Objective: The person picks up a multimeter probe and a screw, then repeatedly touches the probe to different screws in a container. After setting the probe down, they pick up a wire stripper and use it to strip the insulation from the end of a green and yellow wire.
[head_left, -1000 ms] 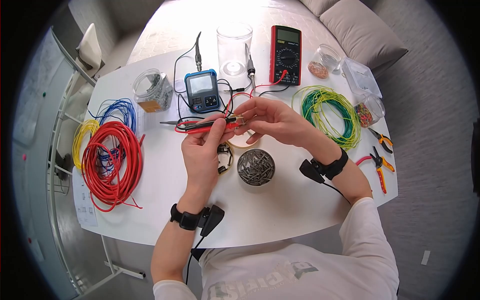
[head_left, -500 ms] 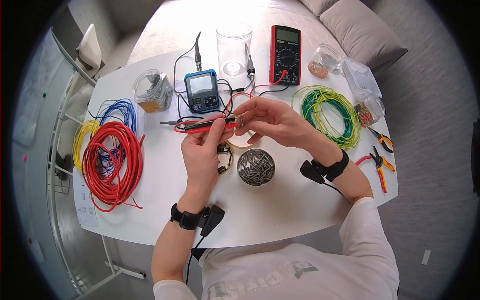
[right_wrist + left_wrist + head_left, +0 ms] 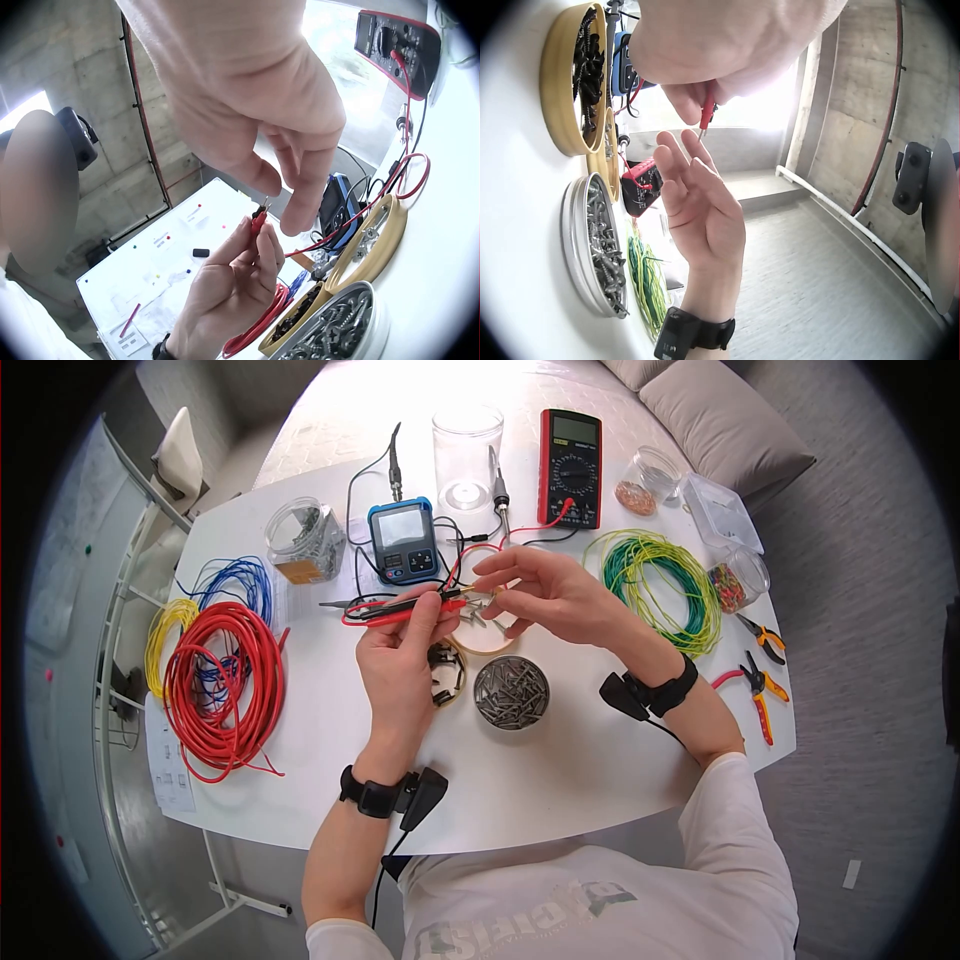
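Observation:
In the head view my left hand (image 3: 395, 660) pinches a red test probe (image 3: 445, 607) and a black test probe (image 3: 452, 595) side by side, metal tips pointing right. My right hand (image 3: 560, 600) hovers just right of the tips, fingers spread and bent a little. The right wrist view shows a gap between its thumb and forefinger, with nothing in it. Below the hands stand a round tin (image 3: 574, 247) of grey screws, a yellowish dish (image 3: 559, 82) of black screws and another dish (image 3: 394, 225) with a few silver screws.
A red multimeter (image 3: 571, 470) and a blue handheld meter (image 3: 404, 540) lie at the back by a clear jar (image 3: 468, 450). Red wire (image 3: 222, 695) is coiled at left, green-yellow wire (image 3: 660, 595) at right. Pliers (image 3: 760, 705) lie near the right edge.
My right hand has drawn slightly away from the probe tips and its fingers have parted. The small metallic piece seen at its fingertips before no longer shows there. The left hand has shifted slightly left.

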`<state>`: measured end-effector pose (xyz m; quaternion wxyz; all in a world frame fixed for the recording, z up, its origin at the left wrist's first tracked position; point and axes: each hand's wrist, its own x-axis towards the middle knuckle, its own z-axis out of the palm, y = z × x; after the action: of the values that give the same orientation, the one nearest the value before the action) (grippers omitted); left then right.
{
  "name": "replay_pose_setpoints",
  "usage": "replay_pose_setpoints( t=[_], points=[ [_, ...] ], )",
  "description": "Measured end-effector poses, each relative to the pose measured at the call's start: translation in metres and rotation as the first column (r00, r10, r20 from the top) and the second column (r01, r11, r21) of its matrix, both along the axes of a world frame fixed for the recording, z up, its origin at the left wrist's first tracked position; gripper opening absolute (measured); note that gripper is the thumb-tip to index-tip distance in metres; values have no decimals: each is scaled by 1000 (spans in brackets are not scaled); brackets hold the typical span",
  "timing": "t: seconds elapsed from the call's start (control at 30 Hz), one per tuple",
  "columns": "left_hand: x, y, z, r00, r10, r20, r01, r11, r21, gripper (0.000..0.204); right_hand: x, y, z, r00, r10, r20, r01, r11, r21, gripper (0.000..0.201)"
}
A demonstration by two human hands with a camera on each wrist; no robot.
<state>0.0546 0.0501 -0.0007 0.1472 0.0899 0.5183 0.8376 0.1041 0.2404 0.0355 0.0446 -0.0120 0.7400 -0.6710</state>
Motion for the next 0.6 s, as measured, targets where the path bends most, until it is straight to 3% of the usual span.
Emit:
replay_pose_setpoints(
  t=[0.13,0.2,0.23,0.33,0.37,0.43,0.6],
  points=[
    [0,0,2,999,49,5,-49,999,7,22,3,1,2,997,63,39,-69,985,156,21],
    [-1,0,2,999,50,4,-50,999,17,22,8,-2,12,968,233,96,-251,862,441,12],
    [-1,0,2,999,50,1,-50,998,27,22,11,-4,11,967,233,98,-253,862,440,12],
    [0,1,2,999,53,2,-53,998,34,22,18,-13,1,865,493,97,-424,611,669,12],
    [-1,1,1,999,53,4,-53,998,34,22,21,-16,1,864,493,99,-425,611,668,12],
    [-1,1,1,999,48,6,-48,998,30,21,27,-22,2,836,532,135,-406,433,805,14],
    [0,1,3,999,42,2,-42,999,18,21,31,-27,-2,820,565,92,-386,427,818,12]
  ],
)
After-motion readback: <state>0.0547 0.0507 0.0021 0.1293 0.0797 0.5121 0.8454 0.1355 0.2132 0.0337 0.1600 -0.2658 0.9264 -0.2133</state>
